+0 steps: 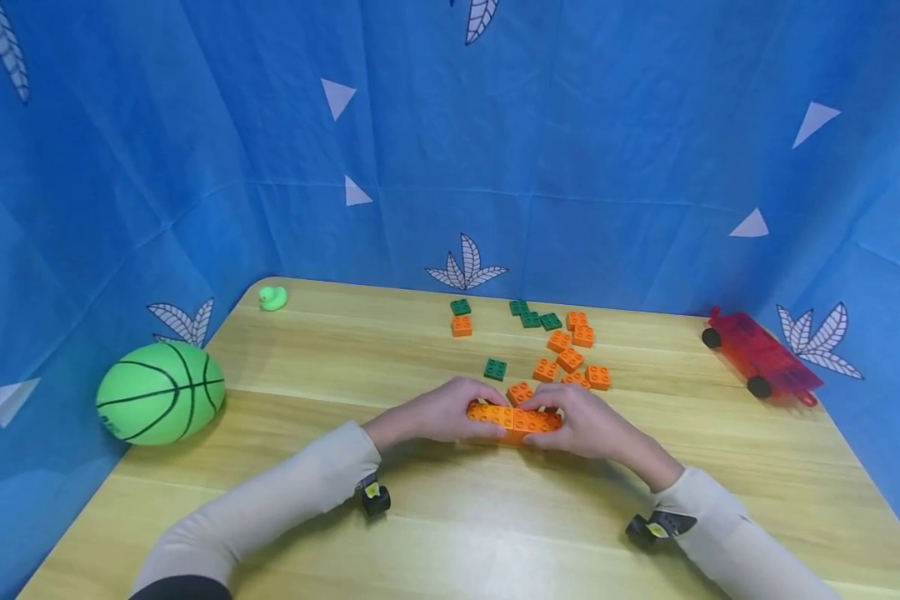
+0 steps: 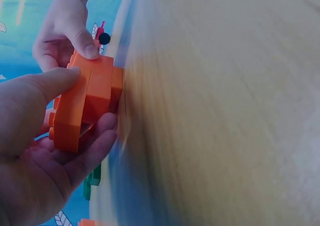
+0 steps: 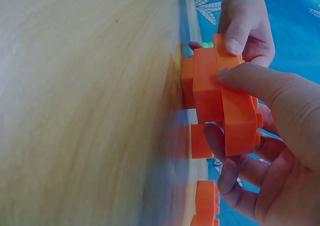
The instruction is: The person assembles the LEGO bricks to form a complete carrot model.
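The left grip (image 1: 450, 412) and right grip (image 1: 588, 423) pinch opposite ends of an orange stack (image 1: 523, 421), on or just above the worktop (image 1: 307, 367). Yellow labels (image 1: 656, 529) on the wrist straps (image 1: 678, 523) are too small to read. Just beyond lie orange bricks (image 1: 570, 360) and green bricks (image 1: 531, 319); farther out, a ball (image 1: 161, 392), duck (image 1: 273, 298) and red car (image 1: 757, 354).

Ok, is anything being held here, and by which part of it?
An orange brick build, by its top layer: the left hand grips one end, the right hand the other.
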Demonstrator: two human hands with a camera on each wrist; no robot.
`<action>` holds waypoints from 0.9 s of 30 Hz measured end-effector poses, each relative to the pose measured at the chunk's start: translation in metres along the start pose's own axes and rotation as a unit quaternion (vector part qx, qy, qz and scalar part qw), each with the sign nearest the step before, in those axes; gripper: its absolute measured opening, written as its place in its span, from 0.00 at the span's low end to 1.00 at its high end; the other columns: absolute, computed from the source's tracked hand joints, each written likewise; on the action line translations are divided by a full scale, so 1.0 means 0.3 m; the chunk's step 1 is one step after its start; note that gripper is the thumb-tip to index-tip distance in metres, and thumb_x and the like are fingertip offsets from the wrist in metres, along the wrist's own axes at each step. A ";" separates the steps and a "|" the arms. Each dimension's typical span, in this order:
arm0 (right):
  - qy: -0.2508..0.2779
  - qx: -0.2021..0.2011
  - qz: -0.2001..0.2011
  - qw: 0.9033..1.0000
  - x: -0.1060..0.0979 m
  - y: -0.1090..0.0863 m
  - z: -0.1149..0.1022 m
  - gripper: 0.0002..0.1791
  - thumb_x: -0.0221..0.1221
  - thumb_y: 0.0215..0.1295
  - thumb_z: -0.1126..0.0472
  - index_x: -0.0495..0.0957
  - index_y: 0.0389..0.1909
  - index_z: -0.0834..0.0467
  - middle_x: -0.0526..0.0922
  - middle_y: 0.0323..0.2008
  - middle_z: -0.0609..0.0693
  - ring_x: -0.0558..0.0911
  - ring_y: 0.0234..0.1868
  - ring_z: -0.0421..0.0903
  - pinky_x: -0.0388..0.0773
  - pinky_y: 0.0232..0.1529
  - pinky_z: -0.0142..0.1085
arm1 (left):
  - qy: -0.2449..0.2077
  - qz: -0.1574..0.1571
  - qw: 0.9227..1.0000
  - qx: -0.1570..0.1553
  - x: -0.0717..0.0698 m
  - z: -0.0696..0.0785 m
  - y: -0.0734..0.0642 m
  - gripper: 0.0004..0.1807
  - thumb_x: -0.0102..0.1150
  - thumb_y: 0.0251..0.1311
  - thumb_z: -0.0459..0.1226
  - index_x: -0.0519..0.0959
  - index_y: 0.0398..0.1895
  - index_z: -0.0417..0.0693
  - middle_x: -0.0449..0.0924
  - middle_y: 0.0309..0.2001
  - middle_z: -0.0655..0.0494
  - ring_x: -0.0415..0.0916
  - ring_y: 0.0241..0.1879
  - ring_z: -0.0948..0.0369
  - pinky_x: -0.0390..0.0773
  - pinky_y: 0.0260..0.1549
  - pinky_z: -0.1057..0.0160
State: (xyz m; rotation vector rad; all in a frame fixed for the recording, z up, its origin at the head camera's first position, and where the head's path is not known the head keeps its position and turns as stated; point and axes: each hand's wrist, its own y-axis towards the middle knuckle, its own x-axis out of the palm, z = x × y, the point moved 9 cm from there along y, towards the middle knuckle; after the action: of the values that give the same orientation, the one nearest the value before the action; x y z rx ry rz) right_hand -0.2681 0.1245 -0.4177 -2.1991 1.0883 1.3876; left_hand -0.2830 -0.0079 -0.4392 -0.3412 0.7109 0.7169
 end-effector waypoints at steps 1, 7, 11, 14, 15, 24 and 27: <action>-0.001 -0.001 0.001 1.000 0.000 0.000 0.000 0.19 0.74 0.59 0.52 0.87 0.51 0.52 0.87 0.41 0.41 0.81 0.39 0.40 0.72 0.37 0.31 | 0.005 0.001 1.000 0.001 0.001 0.001 0.000 0.18 0.69 0.64 0.48 0.85 0.55 0.54 0.86 0.54 0.61 0.77 0.44 0.68 0.76 0.45 0.71; -0.013 -0.010 0.004 1.000 0.003 0.003 -0.002 0.19 0.74 0.59 0.51 0.87 0.51 0.52 0.87 0.41 0.41 0.80 0.38 0.39 0.72 0.37 0.30 | 0.029 -0.011 0.999 0.005 -0.006 0.003 0.002 0.20 0.68 0.65 0.50 0.84 0.57 0.55 0.86 0.54 0.62 0.78 0.43 0.68 0.78 0.43 0.70; -0.009 -0.006 -0.002 1.000 0.008 0.000 0.000 0.21 0.73 0.60 0.50 0.87 0.52 0.52 0.85 0.39 0.40 0.73 0.32 0.35 0.69 0.33 0.29 | 0.029 -0.005 0.999 -0.017 -0.054 -0.021 0.008 0.27 0.61 0.70 0.55 0.79 0.66 0.53 0.83 0.59 0.58 0.79 0.51 0.65 0.81 0.52 0.64; -0.008 -0.001 -0.003 1.000 0.005 -0.004 0.002 0.22 0.73 0.60 0.49 0.86 0.53 0.52 0.84 0.38 0.40 0.70 0.31 0.34 0.70 0.32 0.29 | 0.041 0.046 0.997 -0.049 -0.145 -0.068 0.024 0.30 0.56 0.73 0.55 0.73 0.71 0.51 0.79 0.62 0.53 0.78 0.57 0.59 0.81 0.57 0.56; -0.010 0.001 -0.003 1.000 0.003 -0.005 0.004 0.22 0.73 0.60 0.48 0.86 0.53 0.52 0.85 0.38 0.40 0.71 0.31 0.34 0.70 0.33 0.29 | 0.043 0.067 0.995 -0.060 -0.180 -0.089 0.031 0.30 0.56 0.73 0.54 0.72 0.72 0.50 0.78 0.63 0.51 0.78 0.58 0.56 0.80 0.58 0.54; -0.020 0.000 0.002 1.000 0.003 -0.003 0.002 0.21 0.73 0.60 0.49 0.86 0.54 0.51 0.86 0.43 0.40 0.83 0.43 0.41 0.75 0.39 0.32 | 0.076 0.144 0.977 -0.139 -0.338 -0.293 0.082 0.36 0.60 0.71 0.49 0.63 0.77 0.46 0.67 0.73 0.40 0.68 0.70 0.45 0.68 0.72 0.44; -0.015 0.000 -0.003 1.000 0.008 -0.007 0.000 0.21 0.72 0.61 0.49 0.86 0.54 0.51 0.86 0.41 0.40 0.78 0.37 0.37 0.72 0.36 0.31 | 0.073 0.135 0.979 -0.135 -0.329 -0.315 0.106 0.38 0.62 0.70 0.46 0.61 0.79 0.48 0.65 0.74 0.40 0.68 0.71 0.43 0.68 0.72 0.42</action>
State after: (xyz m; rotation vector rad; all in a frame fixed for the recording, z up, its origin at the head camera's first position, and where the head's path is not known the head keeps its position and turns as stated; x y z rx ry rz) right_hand -0.2660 0.1249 -0.4201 -2.1728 1.0696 1.4143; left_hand -0.4028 -0.0808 -0.4400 -0.5552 0.8090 1.0597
